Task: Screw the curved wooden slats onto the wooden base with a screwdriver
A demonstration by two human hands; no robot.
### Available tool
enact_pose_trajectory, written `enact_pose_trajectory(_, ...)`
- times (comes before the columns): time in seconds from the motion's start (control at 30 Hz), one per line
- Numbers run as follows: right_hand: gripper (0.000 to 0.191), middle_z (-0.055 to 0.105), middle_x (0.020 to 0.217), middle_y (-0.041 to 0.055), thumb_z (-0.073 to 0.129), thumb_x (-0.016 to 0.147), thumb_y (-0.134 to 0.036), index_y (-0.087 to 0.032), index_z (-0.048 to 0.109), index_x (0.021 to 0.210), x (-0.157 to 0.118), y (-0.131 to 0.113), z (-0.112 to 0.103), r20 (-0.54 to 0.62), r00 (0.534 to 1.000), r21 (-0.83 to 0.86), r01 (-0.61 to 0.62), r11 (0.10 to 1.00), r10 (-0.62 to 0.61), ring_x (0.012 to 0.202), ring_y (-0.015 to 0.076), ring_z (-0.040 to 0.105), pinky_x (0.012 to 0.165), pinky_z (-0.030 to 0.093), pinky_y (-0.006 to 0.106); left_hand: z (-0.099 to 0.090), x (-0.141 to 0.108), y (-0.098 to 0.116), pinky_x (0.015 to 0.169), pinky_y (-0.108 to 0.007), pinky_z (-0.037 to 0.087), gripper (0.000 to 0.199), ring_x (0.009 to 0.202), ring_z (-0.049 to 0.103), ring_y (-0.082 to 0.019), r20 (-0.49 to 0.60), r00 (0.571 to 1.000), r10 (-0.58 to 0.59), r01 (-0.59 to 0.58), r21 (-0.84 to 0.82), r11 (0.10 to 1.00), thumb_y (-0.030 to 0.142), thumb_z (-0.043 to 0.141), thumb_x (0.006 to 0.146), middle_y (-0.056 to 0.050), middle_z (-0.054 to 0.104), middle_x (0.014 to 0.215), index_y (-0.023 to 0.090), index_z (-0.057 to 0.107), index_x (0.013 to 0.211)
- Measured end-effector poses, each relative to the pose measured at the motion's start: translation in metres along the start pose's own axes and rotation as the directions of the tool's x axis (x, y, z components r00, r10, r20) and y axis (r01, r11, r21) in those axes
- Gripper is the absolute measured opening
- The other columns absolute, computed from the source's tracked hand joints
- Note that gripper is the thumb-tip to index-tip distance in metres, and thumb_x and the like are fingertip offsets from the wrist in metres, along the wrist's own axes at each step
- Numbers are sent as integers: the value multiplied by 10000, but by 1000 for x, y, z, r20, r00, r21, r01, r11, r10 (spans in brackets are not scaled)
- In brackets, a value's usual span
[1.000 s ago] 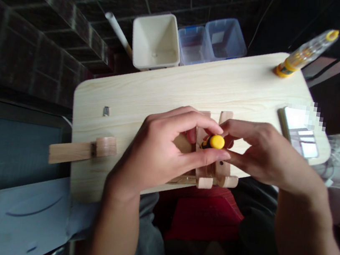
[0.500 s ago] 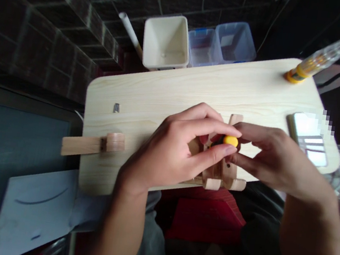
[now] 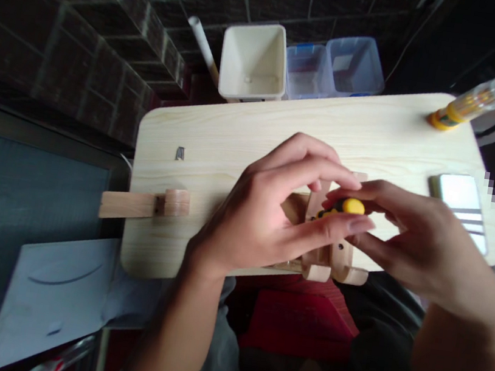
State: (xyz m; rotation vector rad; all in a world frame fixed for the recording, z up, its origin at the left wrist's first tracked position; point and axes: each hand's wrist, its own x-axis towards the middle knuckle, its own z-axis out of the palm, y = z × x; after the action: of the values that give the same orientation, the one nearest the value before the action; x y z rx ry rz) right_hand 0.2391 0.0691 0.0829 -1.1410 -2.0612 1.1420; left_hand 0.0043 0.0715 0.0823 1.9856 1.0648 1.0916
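A screwdriver (image 3: 353,207) with a yellow and black handle points down at a wooden piece with curved ends (image 3: 337,266). My right hand (image 3: 410,239) closes its fingertips around the handle from the right. On the other side, my left hand (image 3: 271,213) reaches over the wood with thumb and fingers apart, the thumb passing in front of the handle. Whether that thumb touches the handle I cannot tell. The screwdriver's tip is hidden behind my hands. Between them shows part of a second wooden strip (image 3: 317,201), also with a curved end.
A separate wooden piece (image 3: 129,206) overhangs the left edge of the table (image 3: 217,138). Small screws (image 3: 181,153) lie behind it. A yellow-capped clear bottle (image 3: 485,99) and a phone (image 3: 461,203) are at the right. Bins (image 3: 254,63) stand beyond the far edge.
My left hand has spread its fingers and thumb further apart around the handle. My right fingers have shifted over the handle's far side. The whole view has moved slightly.
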Motion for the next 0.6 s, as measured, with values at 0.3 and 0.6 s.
enact_pose_trajectory(0.3,407,777,1316,45,713,1006,-346,-343,695,1413,1,-8,2,65,995,-25,71,997,-69,1168,263,747,1028,576,433,23,-7,-65,919,-285,551,200,1048,726,-189,191,956,-222,250,-136,959,283,611,1031,-78,779,1129,173,705,1169)
enact_pose_trajectory(0.6,218,812,1131,51,673,1026,-368,-315,773,1212,1,-13,-2,79,997,134,-21,991,10,1026,261,766,845,612,386,23,-6,-65,676,-242,408,367,726,553,-129,238,929,-284,300,-35,953,443,561,1054,20,623,756,172,660,827)
